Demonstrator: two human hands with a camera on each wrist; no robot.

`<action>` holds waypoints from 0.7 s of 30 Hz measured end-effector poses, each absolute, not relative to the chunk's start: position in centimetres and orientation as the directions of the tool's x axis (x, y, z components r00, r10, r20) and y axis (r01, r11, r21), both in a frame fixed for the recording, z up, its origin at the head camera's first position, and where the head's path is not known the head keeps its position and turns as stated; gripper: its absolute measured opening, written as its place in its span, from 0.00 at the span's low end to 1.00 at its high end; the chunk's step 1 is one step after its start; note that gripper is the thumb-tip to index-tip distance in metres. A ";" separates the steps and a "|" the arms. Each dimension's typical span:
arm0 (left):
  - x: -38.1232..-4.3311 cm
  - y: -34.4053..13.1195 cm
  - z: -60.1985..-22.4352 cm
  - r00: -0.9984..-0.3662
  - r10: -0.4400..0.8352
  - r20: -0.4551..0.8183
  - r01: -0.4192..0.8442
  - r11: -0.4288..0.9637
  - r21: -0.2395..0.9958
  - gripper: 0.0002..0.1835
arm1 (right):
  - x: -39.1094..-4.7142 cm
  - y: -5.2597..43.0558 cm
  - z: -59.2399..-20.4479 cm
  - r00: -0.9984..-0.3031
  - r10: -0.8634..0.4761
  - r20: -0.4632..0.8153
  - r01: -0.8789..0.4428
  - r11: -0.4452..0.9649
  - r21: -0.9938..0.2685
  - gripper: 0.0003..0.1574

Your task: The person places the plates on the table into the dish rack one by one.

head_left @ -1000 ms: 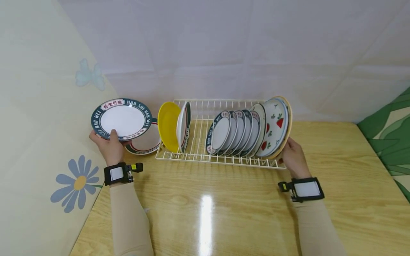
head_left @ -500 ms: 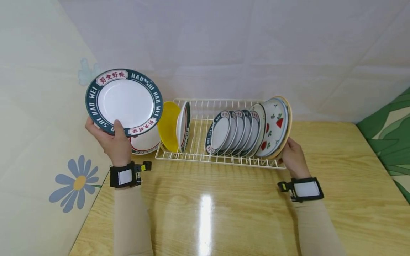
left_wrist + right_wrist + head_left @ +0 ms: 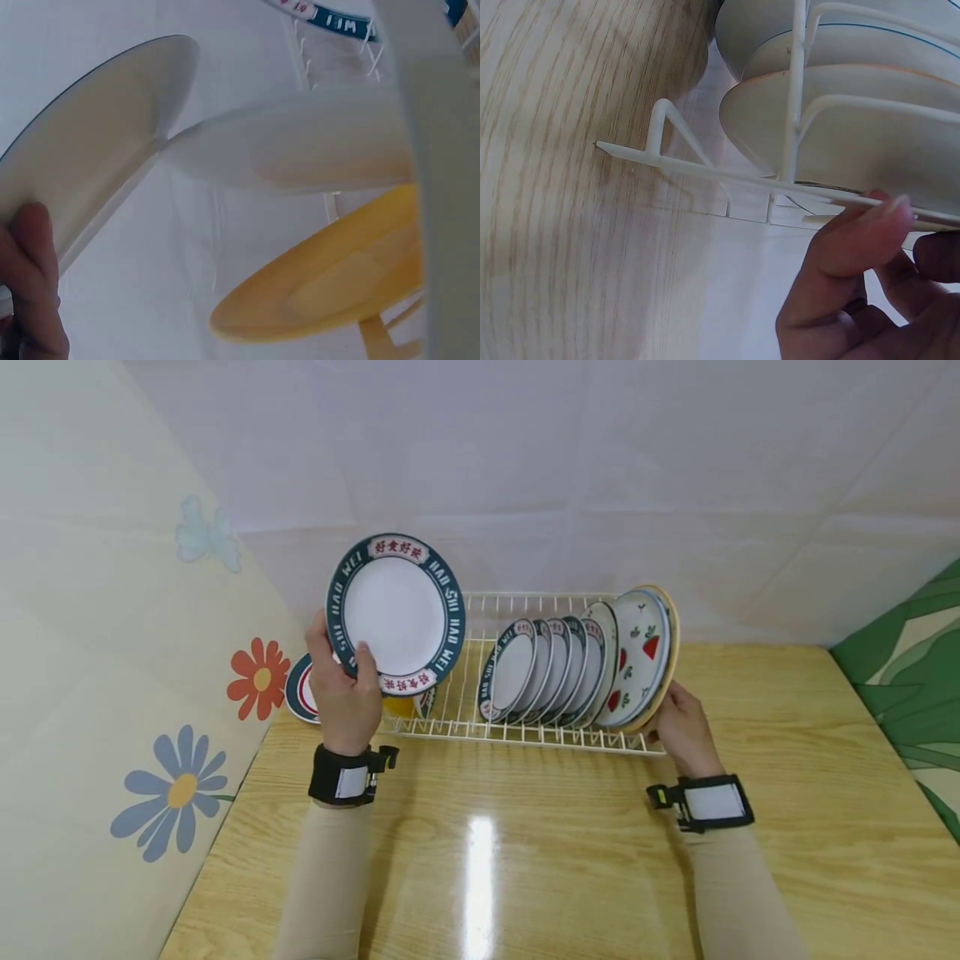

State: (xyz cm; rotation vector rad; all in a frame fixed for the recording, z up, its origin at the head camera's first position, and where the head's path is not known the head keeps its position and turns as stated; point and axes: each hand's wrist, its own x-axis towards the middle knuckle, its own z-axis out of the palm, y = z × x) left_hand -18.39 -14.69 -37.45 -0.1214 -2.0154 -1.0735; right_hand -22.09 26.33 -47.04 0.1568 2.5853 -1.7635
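Note:
My left hand (image 3: 347, 706) pinches a white plate (image 3: 393, 614) with a dark green lettered rim, thumb on its face and fingers behind. It is raised in front of the left part of a white wire dish rack (image 3: 517, 742), face towards the head camera. Behind it, a yellow plate (image 3: 322, 277) and a white dish (image 3: 300, 146) stand in the rack, mostly hidden in the head view. My right hand (image 3: 684, 727) grips the wire at the rack's right end, beside a large orange-rimmed plate (image 3: 840, 135).
Several green-rimmed plates (image 3: 513, 672) stand in a row in the rack's middle, then a strawberry-patterned plate (image 3: 641, 664). Left of the rack, a dish with a red ring (image 3: 302, 689) shows partly. A pale cloth wall (image 3: 525, 468) rises behind the wooden table (image 3: 570, 852).
My left hand has lifted the plate, turned it to face the head camera, and carried it right, in front of the yellow plate. The right hand stays at the rack's end.

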 end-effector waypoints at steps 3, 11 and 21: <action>-18.5 -13.8 -37.7 -0.671 -0.242 0.700 0.410 0.666 0.623 0.26 | -22.0 26.4 -47.1 -0.996 0.073 -0.057 0.080 0.354 -0.932 0.36; -19.3 -12.7 -39.1 -0.703 -0.172 0.690 0.335 0.775 0.536 0.26 | -22.1 26.6 -47.4 -0.996 0.069 -0.048 0.069 0.335 -0.940 0.36; -20.2 -12.5 -40.2 -0.729 -0.173 0.662 0.196 0.874 0.445 0.28 | -22.2 26.5 -47.4 -0.996 0.077 -0.051 0.074 0.340 -0.937 0.37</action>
